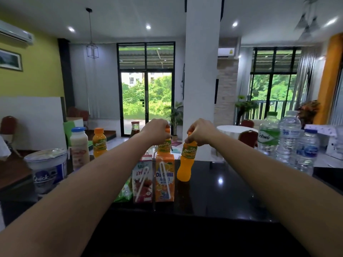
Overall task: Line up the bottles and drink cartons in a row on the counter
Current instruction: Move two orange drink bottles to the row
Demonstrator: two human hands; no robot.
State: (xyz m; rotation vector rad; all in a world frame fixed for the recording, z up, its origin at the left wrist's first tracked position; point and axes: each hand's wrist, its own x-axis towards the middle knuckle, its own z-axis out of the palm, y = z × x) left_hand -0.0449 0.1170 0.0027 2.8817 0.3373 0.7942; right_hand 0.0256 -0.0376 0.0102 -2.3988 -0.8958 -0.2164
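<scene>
Head view: right hand (200,131) fingers clenched on cap of orange bottle (186,160), tilted, base just above black desk (232,191), right of cartons (164,178). Left hand (157,132) grips second bottle (164,147) behind the cartons.

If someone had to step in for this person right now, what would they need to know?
Left hand: gripping the cap of an orange juice bottle behind the cartons.
Right hand: holding a second orange juice bottle by its cap, tilted.
Done: red carton and orange carton stand side by side on the black counter.
Left: set both held bottles in line, then add the third orange bottle, milk bottle and water bottles.
</scene>
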